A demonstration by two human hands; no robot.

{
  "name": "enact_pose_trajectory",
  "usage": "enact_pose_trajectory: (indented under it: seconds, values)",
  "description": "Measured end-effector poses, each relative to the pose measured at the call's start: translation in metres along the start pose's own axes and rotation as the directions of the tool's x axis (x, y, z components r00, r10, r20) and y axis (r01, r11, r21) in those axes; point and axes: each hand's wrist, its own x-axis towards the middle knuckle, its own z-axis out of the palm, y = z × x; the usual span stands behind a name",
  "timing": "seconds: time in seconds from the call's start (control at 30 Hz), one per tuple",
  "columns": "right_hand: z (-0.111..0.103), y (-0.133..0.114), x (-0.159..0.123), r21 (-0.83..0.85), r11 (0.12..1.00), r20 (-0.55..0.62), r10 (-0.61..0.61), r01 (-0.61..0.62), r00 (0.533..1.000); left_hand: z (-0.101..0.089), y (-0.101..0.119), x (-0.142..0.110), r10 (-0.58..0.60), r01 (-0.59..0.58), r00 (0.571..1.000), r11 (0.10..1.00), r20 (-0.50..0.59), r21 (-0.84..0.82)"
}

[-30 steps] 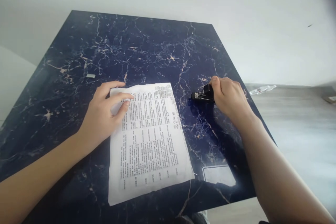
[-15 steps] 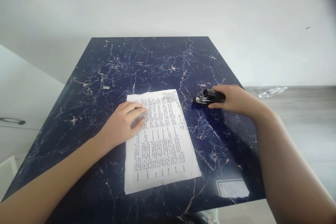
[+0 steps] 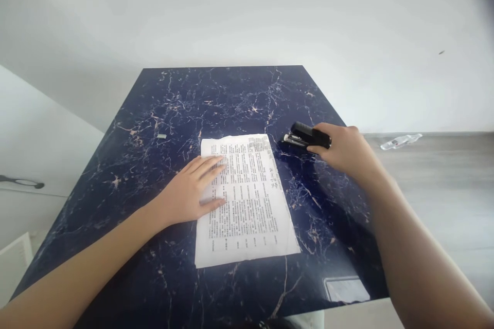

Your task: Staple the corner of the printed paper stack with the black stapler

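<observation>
Printed sheets of paper [image 3: 247, 216] lie on the dark blue marbled table, with rows of text and a handwritten note along the right side. My left hand [image 3: 196, 187] rests flat on the left part of the paper, its fingers spread. To the right of the sheets, my right hand [image 3: 339, 149] grips a black stapler [image 3: 311, 136] by its rear end. The stapler's jaws point left towards the paper and stand apart from it. My fingers hide the back of the stapler.
A small pale piece [image 3: 161, 136] lies on the table [image 3: 224, 92] left of the paper. A light rectangular panel [image 3: 347, 289] shows near the front right corner. A clear plastic item [image 3: 401, 141] is on the floor by the wall. A dark-framed oval object [image 3: 25, 182] is at far left.
My left hand has spread its fingers wider, and the paper has shifted slightly right in view. The stapler in my right hand has tilted, its front more raised. The camera view has shifted a little.
</observation>
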Motion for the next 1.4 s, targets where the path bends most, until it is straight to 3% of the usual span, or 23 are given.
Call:
enact_pose_trajectory:
  seconds: [0.07,0.13,0.23,0.33,0.63,0.9,1.0,1.07,1.13,1.23,1.3,1.4]
  values:
    - [0.006,-0.025,-0.008,0.133,0.991,-0.116,0.001,0.014,0.993,0.002,0.001,0.001,-0.036,0.036,0.999,0.999,0.007,0.007]
    - [0.012,-0.054,-0.019,0.301,0.949,-0.160,-0.047,0.094,0.986,0.003,0.001,0.002,-0.069,0.069,0.998,0.998,0.014,0.000]
    - [0.024,-0.093,-0.040,0.466,0.863,-0.135,-0.151,0.197,0.979,0.003,0.000,0.004,-0.096,0.097,0.995,0.994,0.023,-0.042]
    - [0.039,-0.116,-0.055,0.503,0.829,-0.104,-0.224,0.245,0.969,0.001,-0.002,0.005,-0.092,0.094,0.996,0.988,0.019,-0.119]
    - [0.073,-0.122,-0.056,0.441,0.854,-0.036,-0.293,0.278,0.956,-0.003,-0.006,0.002,-0.160,0.162,0.987,0.957,0.029,-0.240]
    - [0.070,-0.121,-0.049,0.427,0.862,0.049,-0.322,0.272,0.945,-0.001,-0.010,0.002,-0.164,0.167,0.986,0.942,0.035,-0.291]
    - [0.055,-0.111,-0.044,0.482,0.858,0.055,-0.229,0.175,0.972,-0.001,-0.011,0.002,-0.162,0.166,0.986,0.944,0.036,-0.286]
    - [0.046,-0.102,-0.040,0.570,0.821,0.164,-0.144,0.025,0.976,-0.001,-0.010,0.002,-0.171,0.174,0.985,0.941,0.035,-0.291]
    - [0.041,-0.095,-0.038,0.691,0.707,0.342,-0.137,-0.150,0.930,-0.002,-0.009,0.003,-0.174,0.174,0.984,0.935,0.026,-0.311]
    - [0.047,-0.090,-0.038,0.772,0.507,0.534,-0.191,-0.383,0.823,-0.003,-0.006,0.004,-0.166,0.157,0.986,0.925,0.004,-0.347]
    - [0.055,-0.091,-0.040,0.771,0.429,0.588,-0.195,-0.470,0.785,-0.004,-0.005,0.004,-0.168,0.156,0.986,0.918,0.000,-0.366]
    - [0.065,-0.091,-0.041,0.781,0.363,0.595,-0.185,-0.509,0.782,-0.006,-0.006,0.003,-0.185,0.173,0.983,0.901,0.008,-0.398]
